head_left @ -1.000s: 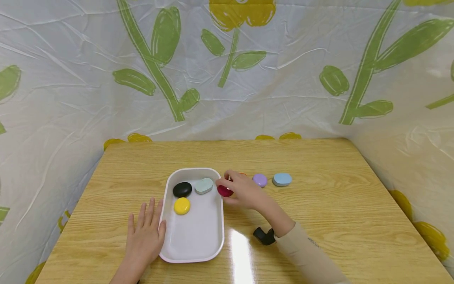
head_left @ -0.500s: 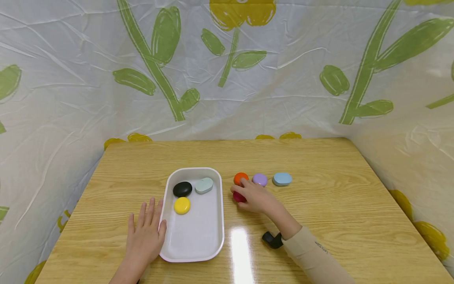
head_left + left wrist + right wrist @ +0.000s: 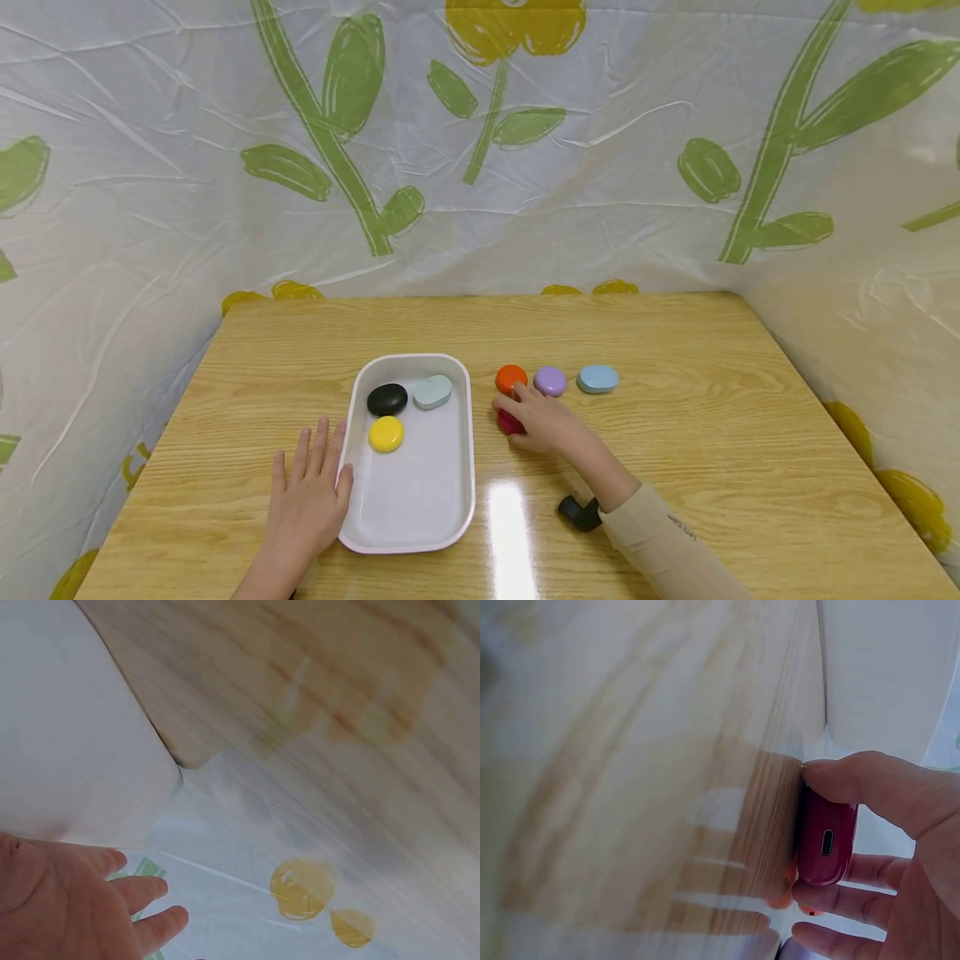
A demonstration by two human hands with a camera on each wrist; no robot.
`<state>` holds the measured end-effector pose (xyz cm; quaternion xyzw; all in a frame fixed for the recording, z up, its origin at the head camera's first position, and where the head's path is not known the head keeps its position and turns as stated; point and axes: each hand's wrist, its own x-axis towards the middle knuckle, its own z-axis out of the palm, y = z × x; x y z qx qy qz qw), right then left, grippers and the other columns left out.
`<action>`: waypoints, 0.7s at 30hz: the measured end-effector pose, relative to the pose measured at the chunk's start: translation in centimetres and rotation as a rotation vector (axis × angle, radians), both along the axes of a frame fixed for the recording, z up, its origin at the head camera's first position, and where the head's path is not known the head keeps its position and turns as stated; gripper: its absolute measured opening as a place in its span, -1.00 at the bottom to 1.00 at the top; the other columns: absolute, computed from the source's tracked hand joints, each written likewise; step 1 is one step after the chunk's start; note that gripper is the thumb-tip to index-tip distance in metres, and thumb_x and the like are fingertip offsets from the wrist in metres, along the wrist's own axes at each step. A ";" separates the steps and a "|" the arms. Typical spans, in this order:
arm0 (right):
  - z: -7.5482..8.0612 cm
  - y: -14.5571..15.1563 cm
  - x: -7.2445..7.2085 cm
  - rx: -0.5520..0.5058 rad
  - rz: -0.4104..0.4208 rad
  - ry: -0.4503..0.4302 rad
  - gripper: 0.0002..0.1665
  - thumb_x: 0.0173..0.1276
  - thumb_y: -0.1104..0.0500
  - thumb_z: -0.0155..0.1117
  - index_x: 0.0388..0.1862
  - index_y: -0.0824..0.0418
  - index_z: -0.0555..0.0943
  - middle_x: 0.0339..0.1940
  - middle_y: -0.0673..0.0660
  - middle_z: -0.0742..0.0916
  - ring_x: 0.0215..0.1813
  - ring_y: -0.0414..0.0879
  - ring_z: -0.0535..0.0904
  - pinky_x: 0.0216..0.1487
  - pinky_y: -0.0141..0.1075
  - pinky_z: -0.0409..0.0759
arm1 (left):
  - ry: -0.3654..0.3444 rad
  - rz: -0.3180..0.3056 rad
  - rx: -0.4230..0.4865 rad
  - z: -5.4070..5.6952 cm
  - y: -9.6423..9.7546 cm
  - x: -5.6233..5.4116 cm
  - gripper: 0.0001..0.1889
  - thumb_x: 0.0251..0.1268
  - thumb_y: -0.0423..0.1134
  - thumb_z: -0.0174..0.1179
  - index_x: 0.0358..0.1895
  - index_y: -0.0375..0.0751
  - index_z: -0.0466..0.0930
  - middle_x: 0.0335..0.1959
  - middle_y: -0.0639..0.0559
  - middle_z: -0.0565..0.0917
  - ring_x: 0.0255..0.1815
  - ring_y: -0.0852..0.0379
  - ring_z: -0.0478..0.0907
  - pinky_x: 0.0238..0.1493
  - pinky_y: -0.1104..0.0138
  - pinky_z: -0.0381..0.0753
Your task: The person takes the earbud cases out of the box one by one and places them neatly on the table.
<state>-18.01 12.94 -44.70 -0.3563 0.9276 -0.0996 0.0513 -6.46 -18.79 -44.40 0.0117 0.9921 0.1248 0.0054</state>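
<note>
My right hand (image 3: 546, 425) pinches a dark red earbud case (image 3: 827, 836) between thumb and fingers, low at the table right of the tray. A small charging port shows on the case's side in the right wrist view, while the head view shows only part of it under the fingers. Just behind it lies a round orange case (image 3: 511, 378), with the fingertips close to it. My left hand (image 3: 306, 500) lies with straight, spread fingers along the left side of a white tray (image 3: 405, 547). In the left wrist view, its fingers (image 3: 161, 930) extend beside the tray wall.
Inside the tray are a black oval case (image 3: 387, 400), a pale green case (image 3: 432, 392) and a round yellow case (image 3: 386, 434). A purple case (image 3: 551, 381) and a light blue case (image 3: 597, 379) lie right of the orange one. A black device (image 3: 579, 514) sits at the right wrist.
My right hand has moved the dark red case from the tray's right rim rightward to the table in front of the orange case. The left hand stays in place.
</note>
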 end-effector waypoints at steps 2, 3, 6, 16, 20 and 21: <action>0.0 0.0 0.0 -0.005 -0.004 -0.003 -0.52 0.11 0.16 0.36 0.01 0.09 0.43 -0.17 0.19 0.47 -0.26 0.02 0.45 -0.30 -0.18 0.57 | 0.007 0.001 0.002 -0.1 0.0 0.0 -0.42 0.40 -0.06 -0.20 0.42 -0.18 0.00 0.44 -0.23 -0.02 0.42 -0.24 -0.16 0.31 -0.18 -0.29; -0.1 0.1 0.1 -0.007 -0.005 -0.004 -0.52 0.11 0.15 0.36 0.01 0.09 0.43 -0.17 0.19 0.47 -0.24 0.03 0.46 -0.29 -0.17 0.57 | 0.010 0.002 0.003 -0.2 0.0 0.0 -0.42 0.40 -0.06 -0.20 0.42 -0.18 0.00 0.44 -0.23 -0.01 0.42 -0.23 -0.16 0.31 -0.18 -0.28; -0.1 0.1 0.1 -0.005 -0.010 -0.001 -0.51 0.12 0.14 0.36 0.03 0.08 0.42 -0.16 0.20 0.47 -0.22 0.04 0.46 -0.26 -0.15 0.57 | 0.013 0.001 0.009 -0.2 0.0 -0.1 -0.41 0.39 -0.06 -0.19 0.42 -0.18 0.00 0.44 -0.23 -0.01 0.42 -0.23 -0.16 0.31 -0.18 -0.29; 1.2 -0.4 0.1 -0.056 -0.005 0.062 -0.52 0.13 0.13 0.35 0.04 0.08 0.44 -0.13 0.15 0.49 -0.19 0.01 0.44 -0.23 -0.16 0.50 | -0.016 0.000 -0.004 0.1 0.1 -0.1 -0.41 0.41 -0.07 -0.22 0.43 -0.19 -0.03 0.44 -0.23 -0.05 0.43 -0.24 -0.19 0.31 -0.19 -0.29; 2.9 -1.7 0.0 -0.154 0.036 0.170 -0.58 0.17 0.16 0.29 0.03 0.11 0.46 -0.12 0.11 0.51 -0.22 -0.05 0.45 -0.21 -0.15 0.49 | -0.004 0.001 -0.006 0.0 0.1 -0.1 -0.42 0.41 -0.07 -0.21 0.43 -0.19 -0.02 0.44 -0.23 -0.04 0.42 -0.24 -0.17 0.31 -0.18 -0.28; 3.4 -2.1 0.0 -0.173 0.047 0.185 -0.58 0.18 0.17 0.27 0.04 0.10 0.46 -0.10 0.11 0.51 -0.20 -0.05 0.46 -0.19 -0.14 0.50 | -0.005 0.001 -0.007 0.0 0.1 -0.1 -0.42 0.41 -0.07 -0.21 0.43 -0.19 -0.02 0.44 -0.23 -0.04 0.42 -0.24 -0.17 0.31 -0.18 -0.28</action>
